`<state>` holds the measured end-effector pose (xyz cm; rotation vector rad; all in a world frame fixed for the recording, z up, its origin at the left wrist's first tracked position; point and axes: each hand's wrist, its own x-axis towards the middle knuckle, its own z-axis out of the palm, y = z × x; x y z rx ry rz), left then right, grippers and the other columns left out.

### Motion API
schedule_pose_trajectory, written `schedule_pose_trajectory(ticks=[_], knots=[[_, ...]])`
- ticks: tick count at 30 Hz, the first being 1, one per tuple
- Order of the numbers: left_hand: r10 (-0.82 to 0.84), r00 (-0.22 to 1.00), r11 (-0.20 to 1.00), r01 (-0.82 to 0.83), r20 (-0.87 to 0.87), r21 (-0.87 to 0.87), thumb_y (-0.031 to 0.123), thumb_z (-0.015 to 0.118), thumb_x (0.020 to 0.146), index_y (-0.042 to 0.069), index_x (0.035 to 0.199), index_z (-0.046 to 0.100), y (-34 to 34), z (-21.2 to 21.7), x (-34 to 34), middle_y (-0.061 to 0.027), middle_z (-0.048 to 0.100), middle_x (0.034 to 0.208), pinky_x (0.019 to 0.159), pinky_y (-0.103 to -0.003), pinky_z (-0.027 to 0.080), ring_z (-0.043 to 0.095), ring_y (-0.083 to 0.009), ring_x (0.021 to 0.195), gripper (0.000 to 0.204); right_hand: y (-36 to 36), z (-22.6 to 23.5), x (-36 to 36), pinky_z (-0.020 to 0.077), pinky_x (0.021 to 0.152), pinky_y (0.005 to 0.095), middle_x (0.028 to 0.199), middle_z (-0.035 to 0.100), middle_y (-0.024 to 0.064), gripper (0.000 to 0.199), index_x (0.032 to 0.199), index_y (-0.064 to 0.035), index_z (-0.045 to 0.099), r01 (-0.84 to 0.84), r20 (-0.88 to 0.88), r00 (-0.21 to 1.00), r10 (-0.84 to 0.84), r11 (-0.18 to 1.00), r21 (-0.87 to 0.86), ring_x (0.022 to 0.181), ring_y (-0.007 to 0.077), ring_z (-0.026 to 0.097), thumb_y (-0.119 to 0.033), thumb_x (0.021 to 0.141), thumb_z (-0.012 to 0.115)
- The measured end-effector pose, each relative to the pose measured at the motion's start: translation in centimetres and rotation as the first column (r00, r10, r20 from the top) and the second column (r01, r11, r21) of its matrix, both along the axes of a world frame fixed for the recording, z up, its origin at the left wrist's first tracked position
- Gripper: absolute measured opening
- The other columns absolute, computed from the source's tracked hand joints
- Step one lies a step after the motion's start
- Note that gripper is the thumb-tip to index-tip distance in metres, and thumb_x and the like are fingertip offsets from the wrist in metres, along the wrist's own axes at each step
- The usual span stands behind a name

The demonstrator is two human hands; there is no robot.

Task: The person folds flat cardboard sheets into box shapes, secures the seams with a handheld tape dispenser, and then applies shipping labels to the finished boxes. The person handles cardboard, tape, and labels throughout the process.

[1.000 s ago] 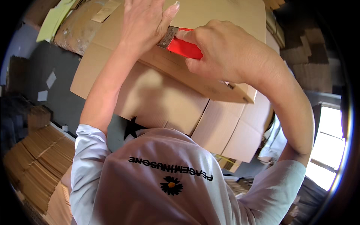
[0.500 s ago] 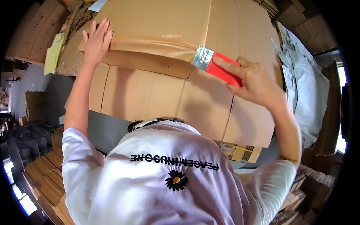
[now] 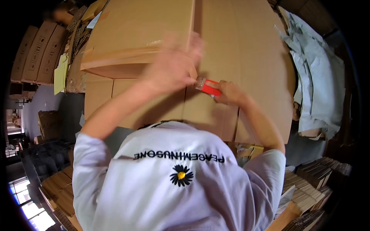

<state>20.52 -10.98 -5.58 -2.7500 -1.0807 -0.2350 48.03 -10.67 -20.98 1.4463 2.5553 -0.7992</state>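
My right hand is closed around a red flat tool with a metal end, held low over the cardboard. My left hand is reaching across the front of a large cardboard box. It is smeared by motion, and its lower fingers are close to the tool's metal end; contact cannot be made out. A strip of glossy brown tape runs along the box's near edge. Under that edge is a dark gap, partly hidden by my left arm.
Flat cardboard panels lie in front of and beside the box. Crumpled white sheeting hangs at the right. Stacked cartons stand at the far left, with flattened cardboard low on the left and more stacks low on the right.
My left hand has left the box's left corner and swung right toward the tool. My right hand has drawn the tool down and nearer, off the box edge.
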Motion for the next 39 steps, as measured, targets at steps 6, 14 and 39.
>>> schedule_pose_trajectory(ticks=[6, 14, 39], knots=[[0.051, 0.413, 0.979, 0.159, -0.909, 0.128, 0.037, 0.058, 0.094, 0.008, 0.145, 0.052, -0.7, -9.5, 5.8, -0.0118, 0.045, 0.153, 0.119, -0.065, 0.012, 0.026, -0.0402, 0.149, 0.059, 0.8, 0.5, -1.8, 0.0542, 0.081, 0.0490, 0.095, 0.069, 0.0192, 0.070, 0.138, -0.0306, 0.057, -0.050, 0.087, 0.995, 0.049, 0.999, 0.012, 0.090, 0.0384, 0.068, -0.021, 0.071, 0.070], [0.130, 0.141, 0.905, 0.387, -0.982, 0.175, 0.033, 0.048, 0.099, 0.002, 0.141, 0.054, 0.7, -14.6, 3.5, -0.0190, 0.051, 0.144, 0.112, -0.058, 0.030, 0.043, -0.0425, 0.135, 0.053, -0.3, 1.3, -9.0, 0.0574, 0.079, 0.0427, 0.100, 0.073, 0.0115, 0.041, 0.115, -0.0126, 0.072, -0.126, 0.353, 0.932, 0.086, 0.988, 0.092, 0.093, 0.0300, 0.072, -0.018, 0.075, 0.074], [-0.046, 0.392, 0.625, 0.729, -0.919, 0.280, 0.030, 0.042, 0.098, 0.006, 0.122, 0.062, 5.0, -21.0, -1.3, -0.0198, 0.058, 0.115, 0.096, -0.049, 0.037, 0.055, -0.0369, 0.110, 0.040, -25.9, -5.1, -9.9, 0.0545, 0.079, 0.0417, 0.097, 0.067, 0.0152, 0.066, 0.139, -0.0183, 0.057, 0.997, -0.666, 0.066, -0.743, 0.081, 0.009, 0.088, 0.0338, 0.067, -0.024, 0.076, 0.078]])
